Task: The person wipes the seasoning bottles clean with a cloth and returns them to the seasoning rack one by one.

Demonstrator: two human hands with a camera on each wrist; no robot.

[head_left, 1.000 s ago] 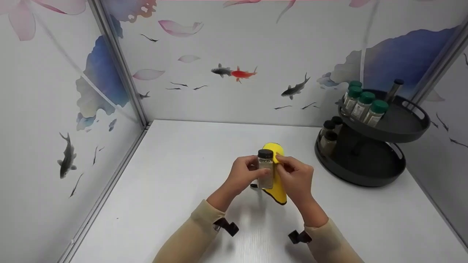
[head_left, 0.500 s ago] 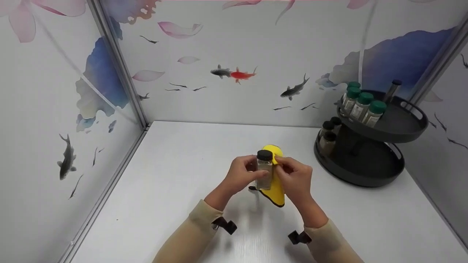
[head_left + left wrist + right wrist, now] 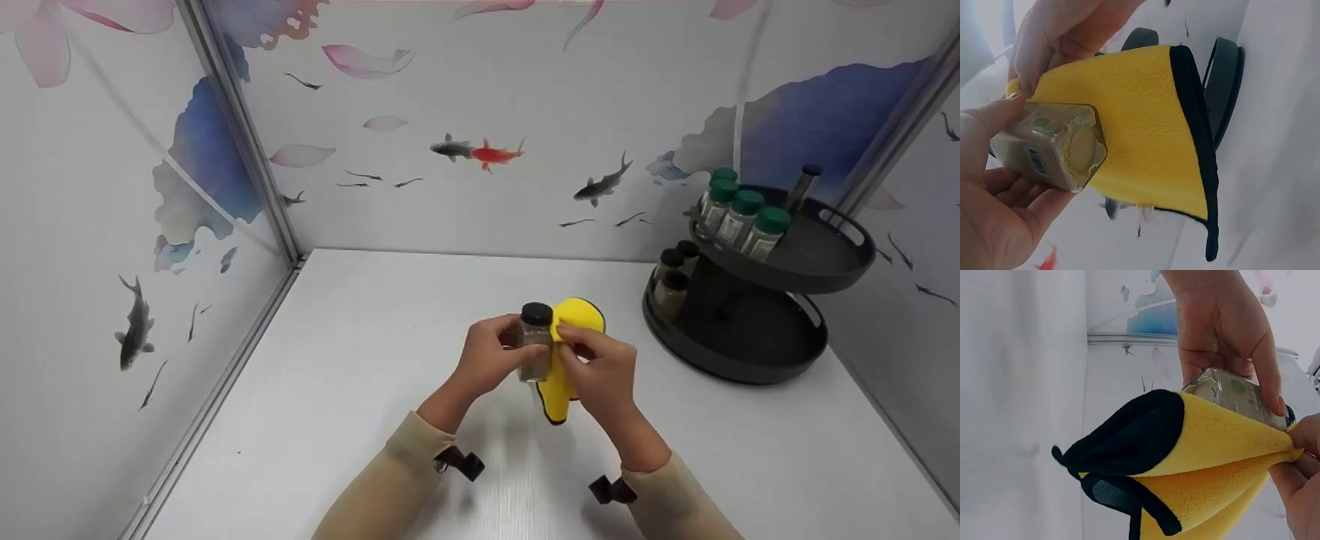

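Note:
My left hand (image 3: 487, 357) grips a square, clear spice jar (image 3: 535, 352) with a black lid, holding it upright above the table. In the left wrist view the jar's base (image 3: 1081, 151) faces the camera, and a barcode shows on its side. A yellow cloth (image 3: 556, 390) with dark edging hangs from my right hand (image 3: 606, 367), which pinches it between thumb and fingers right beside the jar. The cloth (image 3: 1224, 439) drapes in folds and lies against the jar's side in the right wrist view.
A black two-tier turntable rack (image 3: 739, 364) stands at the right. Several green-capped jars (image 3: 742, 214) and a slim dark-capped one (image 3: 804, 187) are on its upper tier, with black-capped jars (image 3: 670, 289) below. Printed walls enclose the white table (image 3: 337, 337).
The jar has shifted slightly left and up. The cloth's upper part has spread to the right, and its lower end has swung left. Both hands keep their holds.

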